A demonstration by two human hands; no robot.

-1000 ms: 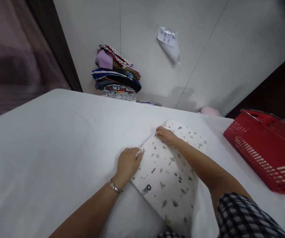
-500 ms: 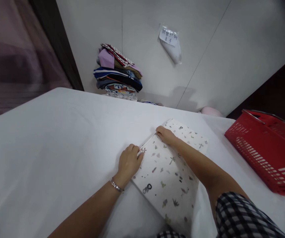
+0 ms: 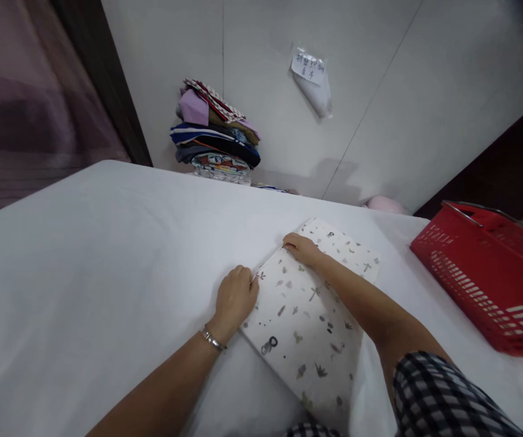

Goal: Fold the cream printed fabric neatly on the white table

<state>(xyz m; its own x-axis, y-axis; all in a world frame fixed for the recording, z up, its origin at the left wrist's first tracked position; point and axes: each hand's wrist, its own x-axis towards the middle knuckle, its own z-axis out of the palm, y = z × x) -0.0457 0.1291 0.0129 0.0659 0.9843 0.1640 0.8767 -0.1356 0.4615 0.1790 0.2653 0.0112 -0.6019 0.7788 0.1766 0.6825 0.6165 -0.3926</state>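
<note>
A folded white cloth with small printed plants and figures lies aslant on the white-covered table, its near end reaching the bottom of the view. My left hand, with a silver bracelet at the wrist, is closed on the cloth's left edge. Farther up that same edge, the fingers of my right hand pinch the fabric, and the right forearm crosses over the cloth. The fingertips of both hands are partly hidden.
Past the table's far edge, folded clothes are stacked against the wall. A red plastic basket with metal handles stands at the right. A plastic pouch with a handwritten label hangs on the wall. Something pink shows behind the table.
Both hands keep hold of the cloth's left edge, almost where they were. The left fingers have closed in slightly at the edge, and the whole view has shifted a touch.
</note>
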